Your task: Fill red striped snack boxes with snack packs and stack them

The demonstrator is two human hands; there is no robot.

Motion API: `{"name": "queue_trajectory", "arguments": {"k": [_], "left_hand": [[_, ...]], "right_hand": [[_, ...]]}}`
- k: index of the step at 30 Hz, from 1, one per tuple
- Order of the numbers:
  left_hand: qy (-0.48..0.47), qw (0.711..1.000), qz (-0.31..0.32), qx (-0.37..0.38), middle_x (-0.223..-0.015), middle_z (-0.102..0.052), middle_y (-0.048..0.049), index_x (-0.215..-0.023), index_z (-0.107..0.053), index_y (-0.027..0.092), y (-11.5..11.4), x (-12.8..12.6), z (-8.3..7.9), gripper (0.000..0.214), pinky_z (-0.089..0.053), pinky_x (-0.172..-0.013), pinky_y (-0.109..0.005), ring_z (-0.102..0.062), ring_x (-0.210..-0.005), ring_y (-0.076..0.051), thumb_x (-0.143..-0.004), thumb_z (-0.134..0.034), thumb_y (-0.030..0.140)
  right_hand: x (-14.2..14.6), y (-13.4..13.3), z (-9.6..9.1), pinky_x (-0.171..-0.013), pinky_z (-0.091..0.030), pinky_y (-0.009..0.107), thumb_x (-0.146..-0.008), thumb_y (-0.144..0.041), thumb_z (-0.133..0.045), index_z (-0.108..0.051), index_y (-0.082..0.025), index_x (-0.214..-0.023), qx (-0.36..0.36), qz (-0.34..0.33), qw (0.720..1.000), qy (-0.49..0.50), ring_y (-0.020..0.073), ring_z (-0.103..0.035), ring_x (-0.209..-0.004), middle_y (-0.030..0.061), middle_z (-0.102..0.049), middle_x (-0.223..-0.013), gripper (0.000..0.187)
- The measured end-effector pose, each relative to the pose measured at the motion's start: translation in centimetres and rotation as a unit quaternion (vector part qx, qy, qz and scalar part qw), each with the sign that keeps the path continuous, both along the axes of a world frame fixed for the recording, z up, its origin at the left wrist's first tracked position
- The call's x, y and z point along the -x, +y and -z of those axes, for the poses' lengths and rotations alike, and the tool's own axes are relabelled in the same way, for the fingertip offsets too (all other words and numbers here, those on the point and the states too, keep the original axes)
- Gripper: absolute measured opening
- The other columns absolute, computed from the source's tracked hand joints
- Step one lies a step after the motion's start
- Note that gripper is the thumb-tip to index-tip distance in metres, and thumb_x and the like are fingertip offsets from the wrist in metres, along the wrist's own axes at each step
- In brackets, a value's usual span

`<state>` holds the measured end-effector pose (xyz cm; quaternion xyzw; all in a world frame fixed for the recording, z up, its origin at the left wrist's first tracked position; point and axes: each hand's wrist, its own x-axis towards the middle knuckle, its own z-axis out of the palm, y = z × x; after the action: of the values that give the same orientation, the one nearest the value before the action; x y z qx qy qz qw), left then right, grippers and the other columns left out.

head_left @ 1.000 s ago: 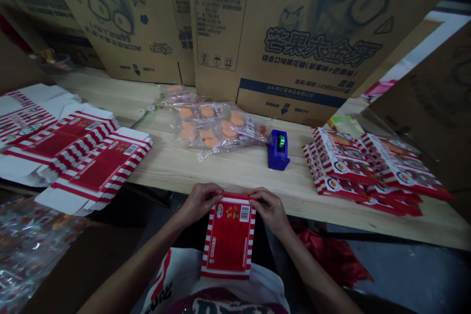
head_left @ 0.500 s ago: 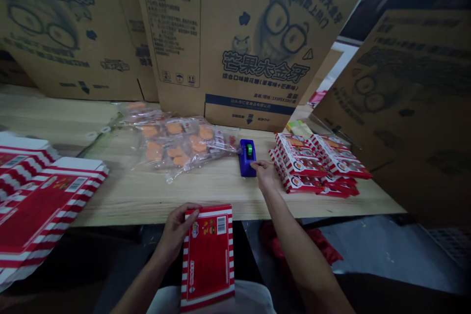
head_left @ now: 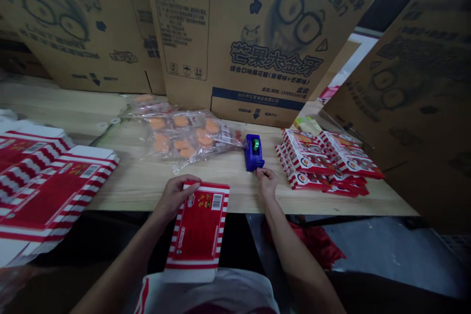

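My left hand [head_left: 179, 195] grips the upper left corner of a flat red box [head_left: 198, 221] with white stripes, a barcode and small food pictures. The box is tilted over my lap, its pale end flap at the bottom. At the front edge of a blue tape dispenser [head_left: 253, 157] holding a green roll [head_left: 255, 144], my right hand [head_left: 267, 180] has its thumb and forefinger pinched together on the end of the tape; the clear strip itself hardly shows.
Bagged orange sweets [head_left: 184, 137] lie left of the dispenser. Filled striped boxes [head_left: 312, 162] are stacked at the right. More flat striped boxes [head_left: 55, 191] pile up at the left. Large cardboard cartons [head_left: 253, 49] stand along the back. A red bag [head_left: 316, 245] lies below the table.
My right hand has moved slightly down, from the dispenser's side to just below its front edge. My left hand has raised and tilted the box. The camera view has shifted.
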<state>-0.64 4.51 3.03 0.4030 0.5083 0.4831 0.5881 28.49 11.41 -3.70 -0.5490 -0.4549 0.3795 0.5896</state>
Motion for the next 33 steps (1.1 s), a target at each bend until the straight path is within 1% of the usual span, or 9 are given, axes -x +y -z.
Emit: {"name": "queue_trajectory", "arguments": {"k": [3, 6, 11, 17, 21, 25, 27, 30, 33], "left_hand": [[0.08, 0.993, 0.087, -0.026, -0.065, -0.066, -0.0011, -0.074, -0.069, 0.013, 1.3, 0.6, -1.0, 0.03, -0.046, -0.054, -0.022, -0.059, -0.057, -0.014, -0.061, -0.079, 0.039], [0.145, 0.971, 0.186, -0.045, -0.06, -0.063, -0.0009, -0.072, -0.07, 0.013, 2.1, 0.6, -1.4, 0.026, -0.042, -0.052, -0.021, -0.055, -0.055, -0.013, -0.066, -0.073, 0.038], [0.162, 0.95, 0.256, -0.077, -0.058, -0.061, 0.0005, -0.072, -0.07, 0.013, 2.3, -0.7, -1.0, 0.024, -0.039, -0.052, -0.02, -0.052, -0.053, -0.012, -0.07, -0.068, 0.037], [0.165, 0.949, 0.253, -0.087, -0.057, -0.06, 0.0006, -0.072, -0.07, 0.013, 1.6, -0.8, -0.3, 0.024, -0.038, -0.051, -0.02, -0.049, -0.051, -0.01, -0.072, -0.068, 0.036], [0.138, 0.949, 0.272, -0.084, -0.061, -0.064, -0.0009, -0.076, -0.072, 0.013, 0.6, -0.6, -1.9, 0.025, -0.041, -0.053, -0.021, -0.052, -0.053, -0.011, -0.074, -0.069, 0.037], [0.069, 0.926, 0.362, -0.082, -0.073, -0.07, -0.0048, -0.082, -0.074, 0.014, -0.3, -1.0, -4.3, 0.026, -0.047, -0.063, -0.024, -0.059, -0.064, -0.015, -0.073, -0.072, 0.038], [0.052, 0.922, 0.375, -0.078, -0.074, -0.071, -0.0056, -0.08, -0.075, 0.015, -0.5, -0.9, -4.9, 0.025, -0.048, -0.066, -0.025, -0.061, -0.068, -0.016, -0.07, -0.075, 0.038], [0.004, 0.972, 0.23, -0.049, -0.07, -0.069, -0.0034, -0.078, -0.073, 0.014, -0.7, -0.2, -4.5, 0.026, -0.047, -0.062, -0.024, -0.061, -0.063, -0.015, -0.067, -0.078, 0.037], [-0.074, 0.992, -0.097, -0.037, -0.069, -0.066, 0.0, -0.082, -0.068, 0.015, -1.3, 0.8, -3.1, 0.031, -0.049, -0.059, -0.025, -0.06, -0.058, -0.013, -0.064, -0.079, 0.038]], "right_hand": [[0.2, -0.7, -1.2, -0.068, -0.049, 0.033, -0.067, -0.06, -0.065, -0.057, -0.019, -0.058, 0.032, -0.027, 0.999, 0.024, 0.0136, -0.048, -0.06, -0.0018, -0.05, -0.059, 0.043], [1.6, -2.3, -3.4, -0.066, -0.05, 0.032, -0.064, -0.055, -0.073, -0.062, -0.018, -0.059, 0.067, -0.128, 0.989, 0.033, 0.0149, -0.054, -0.062, 0.0005, -0.057, -0.063, 0.039], [5.7, -4.2, -6.9, -0.064, -0.044, 0.026, -0.073, -0.041, -0.073, -0.066, -0.018, -0.059, 0.016, -0.424, 0.896, -0.132, 0.0146, -0.056, -0.068, 0.0016, -0.06, -0.072, 0.027], [7.2, -4.7, -7.3, -0.055, -0.035, 0.024, -0.071, -0.03, -0.076, -0.059, -0.017, -0.057, -0.01, -0.374, 0.861, -0.344, 0.0122, -0.05, -0.058, -0.0004, -0.058, -0.062, 0.024], [6.8, -5.0, -6.7, -0.048, -0.035, 0.021, -0.063, -0.042, -0.079, -0.061, -0.018, -0.07, 0.129, -0.43, 0.877, -0.174, 0.0103, -0.048, -0.05, -0.004, -0.057, -0.058, 0.031], [7.4, -6.4, -5.9, -0.058, -0.048, 0.026, -0.039, -0.062, -0.083, -0.065, -0.016, -0.084, 0.286, -0.602, 0.74, 0.093, 0.0144, -0.059, -0.056, 0.0001, -0.067, -0.071, 0.067], [7.9, -7.3, -5.6, -0.072, -0.052, 0.035, -0.031, -0.069, -0.082, -0.067, -0.016, -0.088, 0.302, -0.614, 0.711, 0.162, 0.0223, -0.067, -0.072, 0.0065, -0.071, -0.083, 0.08], [7.9, -7.8, -5.7, -0.083, -0.052, 0.042, -0.047, -0.086, -0.064, -0.068, -0.019, -0.1, 0.275, -0.524, 0.782, 0.198, 0.0292, -0.068, -0.09, 0.0127, -0.071, -0.098, 0.086], [7.4, -6.7, -5.8, -0.084, -0.053, 0.044, -0.068, -0.083, -0.052, -0.063, -0.023, -0.115, 0.223, -0.479, 0.834, 0.157, 0.0297, -0.067, -0.1, 0.0126, -0.069, -0.111, 0.076]]}}
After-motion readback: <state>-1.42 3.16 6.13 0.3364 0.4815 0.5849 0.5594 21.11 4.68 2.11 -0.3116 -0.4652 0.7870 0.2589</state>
